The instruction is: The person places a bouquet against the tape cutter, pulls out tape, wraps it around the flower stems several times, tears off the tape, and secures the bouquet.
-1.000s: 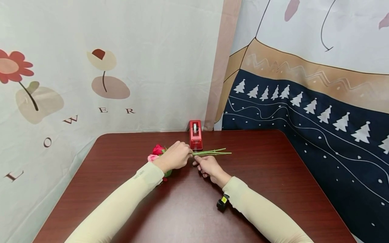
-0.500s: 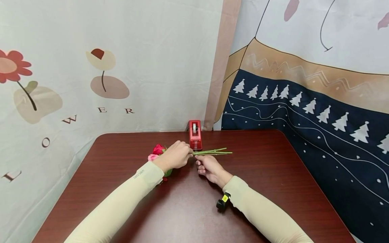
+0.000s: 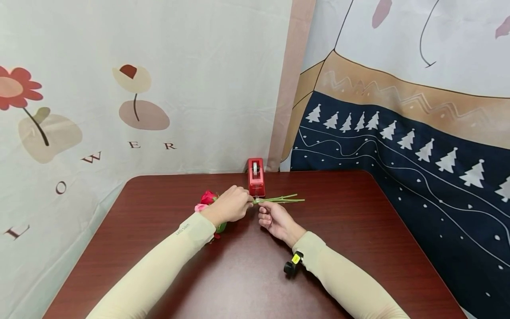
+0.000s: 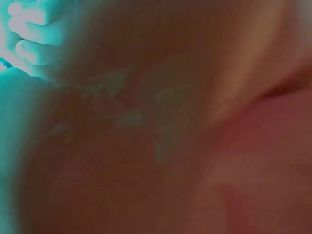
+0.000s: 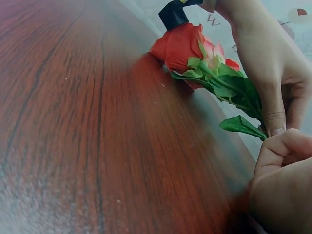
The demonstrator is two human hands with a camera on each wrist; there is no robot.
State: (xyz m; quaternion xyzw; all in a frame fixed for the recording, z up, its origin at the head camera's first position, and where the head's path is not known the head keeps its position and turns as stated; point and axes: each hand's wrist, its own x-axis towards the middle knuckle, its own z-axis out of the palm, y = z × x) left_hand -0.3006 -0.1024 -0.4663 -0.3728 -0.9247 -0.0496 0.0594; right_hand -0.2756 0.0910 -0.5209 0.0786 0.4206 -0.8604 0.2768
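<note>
A bunch of artificial roses lies across the table's far part, a red rose (image 3: 208, 197) and a pink one (image 3: 200, 207) showing left of my left hand (image 3: 231, 204). That hand grips the green stems (image 3: 280, 200), whose ends stick out to the right. My right hand (image 3: 276, 220), fingers curled, pinches at the stems beside it, where a whitish bit of clear tape (image 3: 257, 200) shows. Just behind stands a red tape dispenser (image 3: 256, 182). In the right wrist view a red rose (image 5: 180, 48) and leaves (image 5: 239, 125) lead to both hands. The left wrist view is mostly blurred.
The brown wooden table (image 3: 338, 212) ends at a printed white curtain (image 3: 211, 88) behind and a dark blue cloth with white trees (image 3: 398, 168) at the right. A black wrist camera (image 3: 292, 266) hangs beside the right sleeve.
The right fingertips have come up slightly, right to the stems, and the whitish tape there shows more clearly. The left hand keeps its grip in the same place.
</note>
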